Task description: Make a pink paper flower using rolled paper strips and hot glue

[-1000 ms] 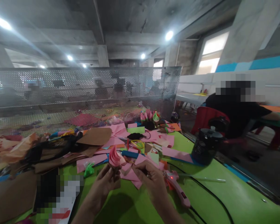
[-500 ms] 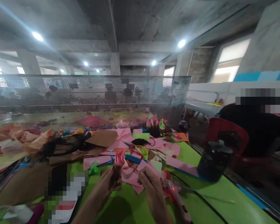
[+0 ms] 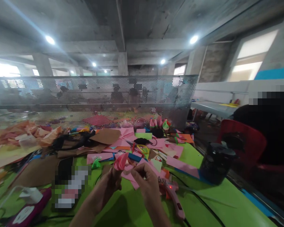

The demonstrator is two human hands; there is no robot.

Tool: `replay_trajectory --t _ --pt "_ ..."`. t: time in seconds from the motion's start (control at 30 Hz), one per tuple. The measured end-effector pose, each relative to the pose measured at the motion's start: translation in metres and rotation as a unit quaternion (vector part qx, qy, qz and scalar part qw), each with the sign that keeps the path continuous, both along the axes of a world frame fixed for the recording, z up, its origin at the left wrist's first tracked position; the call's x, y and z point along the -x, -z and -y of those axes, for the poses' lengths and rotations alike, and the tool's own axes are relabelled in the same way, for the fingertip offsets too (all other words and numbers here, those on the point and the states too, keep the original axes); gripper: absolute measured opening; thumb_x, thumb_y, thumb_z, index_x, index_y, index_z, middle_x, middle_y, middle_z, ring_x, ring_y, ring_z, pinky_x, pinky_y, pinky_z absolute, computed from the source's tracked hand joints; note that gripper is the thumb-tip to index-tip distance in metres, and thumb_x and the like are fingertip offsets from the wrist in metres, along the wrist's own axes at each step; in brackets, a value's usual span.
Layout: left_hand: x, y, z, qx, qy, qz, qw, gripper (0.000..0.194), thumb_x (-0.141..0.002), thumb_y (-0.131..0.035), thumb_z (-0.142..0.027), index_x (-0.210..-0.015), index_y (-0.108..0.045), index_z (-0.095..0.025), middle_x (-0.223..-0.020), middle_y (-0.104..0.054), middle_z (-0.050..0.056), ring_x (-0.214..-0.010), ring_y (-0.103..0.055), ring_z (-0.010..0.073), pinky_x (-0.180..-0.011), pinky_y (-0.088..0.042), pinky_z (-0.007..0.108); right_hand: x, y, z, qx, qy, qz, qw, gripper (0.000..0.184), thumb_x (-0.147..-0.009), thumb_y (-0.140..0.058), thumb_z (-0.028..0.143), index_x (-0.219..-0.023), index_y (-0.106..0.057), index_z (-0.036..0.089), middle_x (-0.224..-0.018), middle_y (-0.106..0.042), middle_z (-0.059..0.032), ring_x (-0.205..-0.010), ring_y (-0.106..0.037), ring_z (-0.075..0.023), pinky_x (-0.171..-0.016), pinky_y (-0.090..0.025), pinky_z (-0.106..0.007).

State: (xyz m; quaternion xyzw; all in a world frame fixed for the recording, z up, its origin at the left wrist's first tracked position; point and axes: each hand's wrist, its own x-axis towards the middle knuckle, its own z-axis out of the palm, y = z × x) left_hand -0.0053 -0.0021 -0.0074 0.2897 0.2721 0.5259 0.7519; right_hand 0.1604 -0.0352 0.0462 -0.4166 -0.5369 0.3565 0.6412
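Note:
Upright in my left hand (image 3: 110, 183) is a pink layered swirl (image 3: 120, 162), shaped like an ice cream top; the fingers wrap round its lower end, which they hide. My right hand (image 3: 147, 181) is close by on the right, thumb and fingertips pinched together. Whatever that pinch may hold is too small to make out. A pink glue gun (image 3: 174, 197) with a red light lies just right of my right hand. Behind the hands are pink sheets (image 3: 130, 135), a yellow-handled tool (image 3: 143, 150) and a blue strip (image 3: 136, 157).
A dark container (image 3: 217, 162) stands at the right table edge. Brown sheets (image 3: 38, 171), a phone (image 3: 71, 186) and a purple power strip (image 3: 29, 211) with a white plug lie left. A perforated metal screen (image 3: 97, 101) closes the back. A person in black sits on a red chair (image 3: 242, 138).
My right hand has moved left, nearer the pink swirl. The swirl has tilted so its pointed tip leans right. The view has turned slightly left, bringing the power strip further in.

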Motion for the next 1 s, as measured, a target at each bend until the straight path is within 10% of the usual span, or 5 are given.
replay_trajectory --t 0.27,1.0 --pt "0.005 0.007 0.017 -0.05 -0.029 -0.068 0.996 0.04 -0.063 -0.088 -0.034 -0.096 -0.073 -0.019 -0.085 -0.075 0.006 -0.078 -0.068 0.0178 -0.068 -0.05 0.026 0.003 -0.006 0.001 -0.005 -0.01 -0.05 0.999 0.041 -0.086 -0.057 0.051 -0.059 -0.051 0.02 -0.059 -0.05 0.0019 -0.058 -0.047 -0.0145 -0.058 -0.038 -0.026" --pt "0.014 0.005 0.009 -0.031 -0.098 -0.034 0.994 0.04 -0.059 -0.09 -0.035 -0.094 -0.077 -0.021 -0.094 -0.078 0.005 -0.072 -0.068 0.0117 -0.068 -0.051 0.02 0.007 0.005 -0.008 0.058 -0.072 -0.011 0.996 0.027 -0.076 -0.072 0.041 -0.089 -0.066 0.018 -0.078 -0.065 -0.0026 -0.073 -0.056 -0.0175 -0.064 -0.042 -0.025"
